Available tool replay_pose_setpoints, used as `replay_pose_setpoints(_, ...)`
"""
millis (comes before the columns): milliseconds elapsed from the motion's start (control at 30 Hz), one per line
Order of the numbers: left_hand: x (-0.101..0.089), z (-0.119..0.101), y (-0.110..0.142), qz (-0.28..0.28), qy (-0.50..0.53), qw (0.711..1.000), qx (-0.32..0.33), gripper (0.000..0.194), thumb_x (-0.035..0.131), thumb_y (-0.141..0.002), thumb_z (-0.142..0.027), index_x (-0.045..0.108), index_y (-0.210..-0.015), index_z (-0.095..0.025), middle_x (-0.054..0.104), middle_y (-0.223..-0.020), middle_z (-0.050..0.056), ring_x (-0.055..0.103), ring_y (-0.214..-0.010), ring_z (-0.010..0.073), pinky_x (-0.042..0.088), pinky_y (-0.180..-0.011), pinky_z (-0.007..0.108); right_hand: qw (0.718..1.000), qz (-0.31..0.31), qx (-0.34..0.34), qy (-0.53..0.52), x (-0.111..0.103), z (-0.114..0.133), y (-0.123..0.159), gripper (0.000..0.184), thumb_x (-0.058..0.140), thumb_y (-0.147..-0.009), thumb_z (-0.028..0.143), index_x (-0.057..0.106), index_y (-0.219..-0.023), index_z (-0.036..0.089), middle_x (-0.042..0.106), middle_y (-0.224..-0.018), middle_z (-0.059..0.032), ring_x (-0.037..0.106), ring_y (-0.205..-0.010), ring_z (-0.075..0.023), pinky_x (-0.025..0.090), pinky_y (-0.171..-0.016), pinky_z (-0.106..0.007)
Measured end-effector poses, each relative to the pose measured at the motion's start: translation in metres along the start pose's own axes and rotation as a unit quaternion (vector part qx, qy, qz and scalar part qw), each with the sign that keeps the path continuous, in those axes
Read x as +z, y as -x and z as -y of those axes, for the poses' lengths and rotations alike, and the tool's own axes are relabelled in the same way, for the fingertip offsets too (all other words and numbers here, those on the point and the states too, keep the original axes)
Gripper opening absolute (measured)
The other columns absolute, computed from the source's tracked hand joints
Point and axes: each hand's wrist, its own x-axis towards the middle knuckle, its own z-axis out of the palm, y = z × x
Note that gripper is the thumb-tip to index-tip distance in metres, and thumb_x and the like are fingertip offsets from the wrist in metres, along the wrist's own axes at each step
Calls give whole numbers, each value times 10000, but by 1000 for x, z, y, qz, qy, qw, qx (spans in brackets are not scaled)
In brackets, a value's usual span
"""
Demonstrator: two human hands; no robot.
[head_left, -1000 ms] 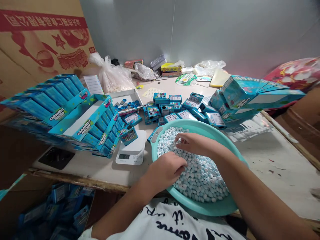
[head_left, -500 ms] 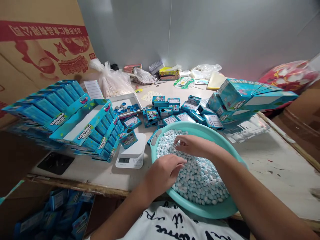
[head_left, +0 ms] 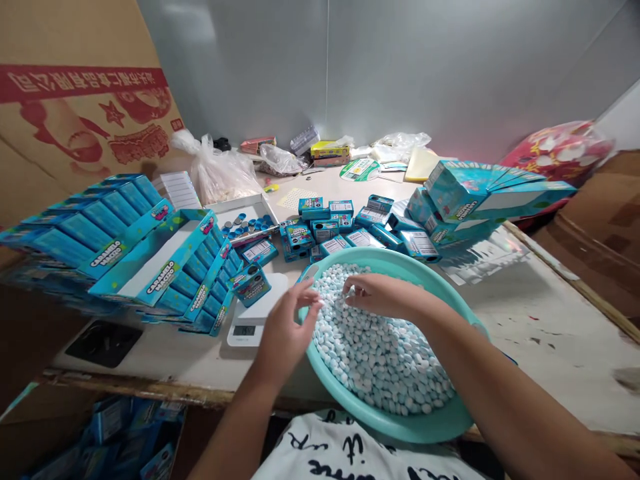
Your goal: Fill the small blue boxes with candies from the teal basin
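Oval turquoise plastic basin [head_left: 400, 430], right of white plastic scale [head_left: 263, 313]. Left hand [head_left: 289, 323] was at basin's rim, right hand [head_left: 375, 293] inside; fingers [head_left: 300, 291] curled, couldn't tell grip. Tilted blue cardboard carton [head_left: 251, 287] sat on scale. Pale oval candies [head_left: 390, 367] lay in basin, nearer right hand, just below.

Grey wall [head_left: 250, 80] with a vertical seam [head_left: 327, 60] and pale glare [head_left: 193, 23], behind a white, worn-edged table [head_left: 570, 320].
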Motion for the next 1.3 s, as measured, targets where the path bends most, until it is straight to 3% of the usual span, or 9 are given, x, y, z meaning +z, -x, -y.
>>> replay_pose_setpoints(233, -79, 27, -42, -127, -192, 973, 20, 284, 635, -925, -341, 664, -1183, -228, 744, -1081, 49, 729, -997, 221, 589, -955, 395, 1000, 6, 7, -11, -3, 1, 4, 329, 554, -929, 429, 683, -1179, 259, 739, -1101, -71, 672, -907, -227, 410, -645, -283)
replay_pose_setpoints(333, -103, 41, -51, -131, -257, 957, 11, 249, 621, -931, -314, 672, -1149, -203, 739, -1073, 45, 719, -992, 240, 568, -981, 426, 1000, 5, 5, -16, -3, 1, 4, 328, 555, -925, 411, 691, -1180, 256, 743, -1108, -70, 671, -911, -227, 405, -656, -281)
replay_pose_setpoints(733, -108, 57, -58, -102, -174, 979, 14, 258, 665, -909, -241, 660, -1163, -196, 660, -1234, 29, 732, -986, 220, 617, -898, 350, 1000, 2, -6, -9, -5, 0, 6, 344, 556, -923, 412, 687, -1195, 247, 741, -1119, -78, 668, -922, -236, 402, -654, -295)
replay_pose_setpoints(833, -100, 40, -56, -111, -174, 977, 56, 165, 656, -923, -254, 692, -1065, -179, 668, -1187, 38, 719, -981, 200, 610, -918, 336, 1000, 3, -8, -7, -5, 0, 7, 346, 551, -925, 414, 684, -1199, 250, 742, -1108, -72, 669, -921, -234, 403, -658, -294)
replay_pose_setpoints(933, -68, 10, -45, -94, -138, 979, 121, 101, 652, -932, -250, 707, -1007, -211, 691, -1130, 31, 699, -1034, 188, 601, -934, 322, 1000, 8, -14, -2, -3, -2, 6, 358, 584, -902, 430, 673, -1203, 259, 738, -1101, -64, 668, -911, -232, 404, -654, -287)
replay_pose_setpoints(1033, -19, -17, -26, 90, -99, 975, 176, 176, 595, -960, -206, 688, -1106, -236, 705, -1174, 44, 669, -1133, 189, 566, -1009, 341, 999, 2, -46, 13, 0, -7, 3, 373, 657, -846, 379, 656, -1192, 240, 730, -1062, -66, 658, -883, -223, 410, -663, -279)
replay_pose_setpoints(1133, 18, -29, -10, 278, -121, 937, 174, 471, 582, -942, -157, 534, -1400, -261, 614, -1390, 79, 636, -1226, 226, 566, -1015, 376, 995, -4, -95, 15, 5, -13, 0, 368, 651, -801, 197, 632, -1168, 189, 722, -989, -69, 643, -842, -199, 427, -685, -272)
replay_pose_setpoints(1200, 25, -28, -5, 284, -127, 935, 171, 589, 567, -939, -139, 414, -1497, -247, 568, -1453, 95, 605, -1279, 233, 552, -1037, 379, 994, -12, -108, 21, 6, -14, -1, 328, 617, -794, 138, 640, -1118, 188, 720, -972, -63, 636, -829, -193, 427, -683, -275)
replay_pose_setpoints(1300, 10, -16, -8, 172, -137, 956, 192, 521, 515, -969, -139, 429, -1473, -243, 601, -1415, 84, 573, -1315, 203, 500, -1100, 360, 995, -15, -94, 30, 6, -14, -1, 188, 596, -829, 175, 679, -992, 220, 726, -936, -43, 631, -795, -192, 414, -662, -288)
